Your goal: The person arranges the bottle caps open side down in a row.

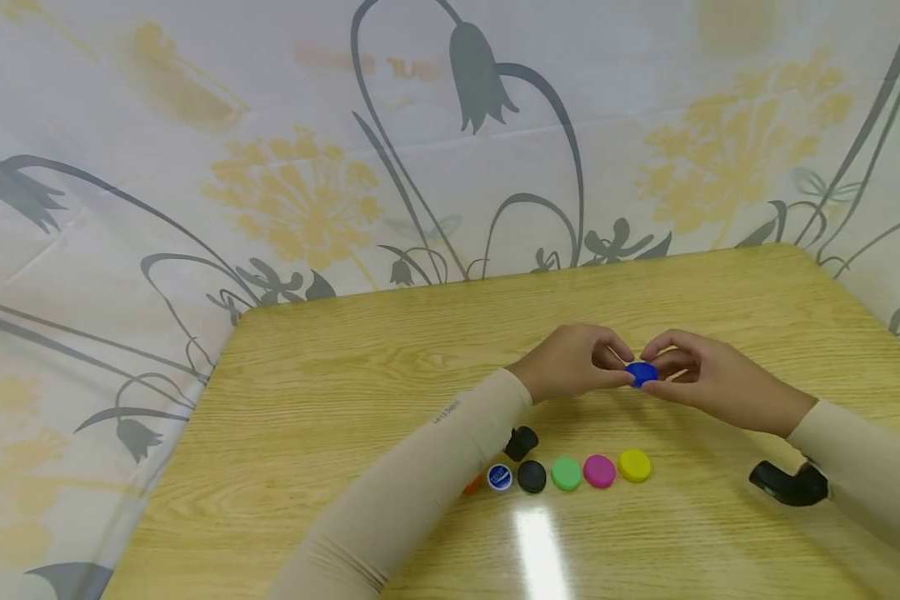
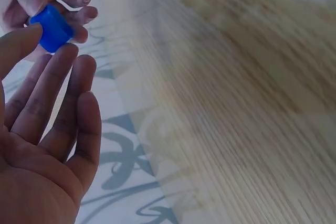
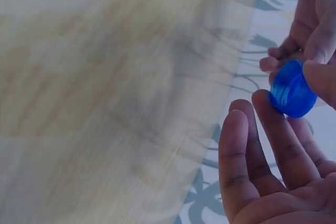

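Observation:
A blue bottle cap is held up over the table between both hands. My left hand pinches its left side with thumb and fingertips, while my right hand pinches the right side. In the left wrist view, the thumb and a fingertip of the left hand meet the blue cap, and its other fingers stretch loosely. The right wrist view shows the hollow inside of the cap, gripped at the edge by the right hand.
Nearer me on the wooden table lies a row of caps: yellow, pink, green, black, printed blue-and-white and orange, partly covered by the left sleeve. A flowered sheet hangs behind.

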Action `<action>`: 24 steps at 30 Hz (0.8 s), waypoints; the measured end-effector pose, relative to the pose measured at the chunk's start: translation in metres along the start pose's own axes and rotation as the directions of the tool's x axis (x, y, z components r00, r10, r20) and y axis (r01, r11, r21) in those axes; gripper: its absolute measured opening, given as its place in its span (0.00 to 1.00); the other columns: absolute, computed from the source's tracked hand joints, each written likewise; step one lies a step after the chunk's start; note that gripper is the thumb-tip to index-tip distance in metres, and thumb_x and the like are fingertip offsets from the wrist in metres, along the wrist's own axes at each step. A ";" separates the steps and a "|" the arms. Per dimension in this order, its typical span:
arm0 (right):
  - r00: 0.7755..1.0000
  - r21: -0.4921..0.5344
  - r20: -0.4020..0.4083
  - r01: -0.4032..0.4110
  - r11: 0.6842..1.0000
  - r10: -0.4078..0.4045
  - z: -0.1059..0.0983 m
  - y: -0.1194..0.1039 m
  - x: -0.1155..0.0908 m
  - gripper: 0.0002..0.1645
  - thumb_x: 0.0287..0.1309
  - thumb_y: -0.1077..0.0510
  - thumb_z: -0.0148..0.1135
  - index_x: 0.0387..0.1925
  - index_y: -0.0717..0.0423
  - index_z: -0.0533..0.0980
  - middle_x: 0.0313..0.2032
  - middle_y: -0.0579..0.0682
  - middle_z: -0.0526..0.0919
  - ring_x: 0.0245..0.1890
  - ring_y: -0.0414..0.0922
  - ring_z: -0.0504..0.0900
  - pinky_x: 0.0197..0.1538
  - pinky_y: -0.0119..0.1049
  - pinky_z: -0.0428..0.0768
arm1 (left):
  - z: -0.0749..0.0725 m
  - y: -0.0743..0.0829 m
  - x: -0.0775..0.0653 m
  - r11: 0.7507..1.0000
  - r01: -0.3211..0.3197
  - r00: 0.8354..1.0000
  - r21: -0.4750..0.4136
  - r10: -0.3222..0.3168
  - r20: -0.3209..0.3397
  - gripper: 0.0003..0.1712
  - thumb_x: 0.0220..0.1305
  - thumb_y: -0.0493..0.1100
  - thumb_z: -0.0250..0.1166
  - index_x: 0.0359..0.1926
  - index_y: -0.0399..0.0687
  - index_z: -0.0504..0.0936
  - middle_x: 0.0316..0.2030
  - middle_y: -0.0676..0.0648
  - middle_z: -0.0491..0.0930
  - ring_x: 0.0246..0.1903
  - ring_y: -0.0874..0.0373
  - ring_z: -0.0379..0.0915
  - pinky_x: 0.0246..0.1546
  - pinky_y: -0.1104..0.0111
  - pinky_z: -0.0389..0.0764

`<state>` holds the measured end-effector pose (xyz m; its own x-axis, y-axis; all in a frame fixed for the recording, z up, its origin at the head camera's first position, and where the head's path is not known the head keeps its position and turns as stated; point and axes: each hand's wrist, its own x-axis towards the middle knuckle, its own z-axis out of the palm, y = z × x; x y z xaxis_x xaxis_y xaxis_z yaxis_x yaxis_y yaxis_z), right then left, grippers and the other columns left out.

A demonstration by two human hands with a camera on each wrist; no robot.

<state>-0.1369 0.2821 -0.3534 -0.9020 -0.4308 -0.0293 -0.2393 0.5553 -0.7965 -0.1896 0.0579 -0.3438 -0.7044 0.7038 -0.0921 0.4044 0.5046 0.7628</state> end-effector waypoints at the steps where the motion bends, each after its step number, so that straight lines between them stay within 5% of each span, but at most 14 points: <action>1: 1.000 -0.019 -0.004 0.016 1.000 -0.016 0.001 0.001 -0.005 0.17 0.66 0.57 0.65 0.52 0.54 0.72 0.46 0.52 0.87 0.43 0.34 0.85 0.42 0.31 0.83 | 0.002 0.003 0.000 1.000 0.002 1.000 0.017 -0.002 0.011 0.14 0.64 0.48 0.70 0.48 0.50 0.83 0.36 0.57 0.87 0.33 0.77 0.78 0.38 0.83 0.77; 5: 0.996 -0.112 -0.020 0.085 0.990 -0.088 0.004 0.008 -0.022 0.18 0.61 0.59 0.69 0.51 0.51 0.75 0.43 0.44 0.87 0.41 0.31 0.84 0.38 0.31 0.83 | 0.013 0.015 -0.002 0.988 -0.004 0.997 0.157 -0.008 0.074 0.16 0.63 0.53 0.71 0.47 0.53 0.84 0.34 0.60 0.87 0.30 0.78 0.76 0.35 0.84 0.76; 10: 0.988 -0.160 -0.005 0.150 0.976 -0.153 0.010 0.019 -0.037 0.20 0.56 0.60 0.73 0.49 0.49 0.76 0.43 0.40 0.83 0.41 0.29 0.82 0.39 0.29 0.83 | 0.026 0.027 -0.005 0.939 -0.035 0.991 0.343 -0.012 0.133 0.16 0.60 0.57 0.72 0.45 0.57 0.86 0.34 0.64 0.83 0.32 0.78 0.73 0.35 0.86 0.71; 17: 0.987 -0.089 0.055 0.154 0.984 -0.149 0.021 0.027 -0.050 0.20 0.56 0.60 0.73 0.48 0.51 0.74 0.40 0.39 0.80 0.34 0.31 0.79 0.30 0.29 0.79 | 0.041 0.035 -0.013 0.898 0.002 0.982 0.441 -0.084 0.167 0.14 0.59 0.61 0.71 0.43 0.65 0.86 0.33 0.69 0.75 0.34 0.76 0.69 0.36 0.82 0.68; 24: 0.984 -0.119 0.069 0.173 0.978 -0.165 0.032 0.033 -0.053 0.22 0.53 0.61 0.75 0.46 0.54 0.74 0.38 0.37 0.80 0.36 0.28 0.76 0.31 0.28 0.77 | 0.056 0.034 -0.016 0.847 -0.013 0.983 0.532 -0.088 0.163 0.11 0.59 0.62 0.70 0.37 0.68 0.86 0.27 0.71 0.74 0.27 0.76 0.67 0.37 0.74 0.66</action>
<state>-0.0848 0.3002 -0.3974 -0.8231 -0.5646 0.0612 -0.4326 0.5535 -0.7116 -0.1323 0.0923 -0.3518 -0.6323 0.7291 -0.2618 0.6619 0.6841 0.3064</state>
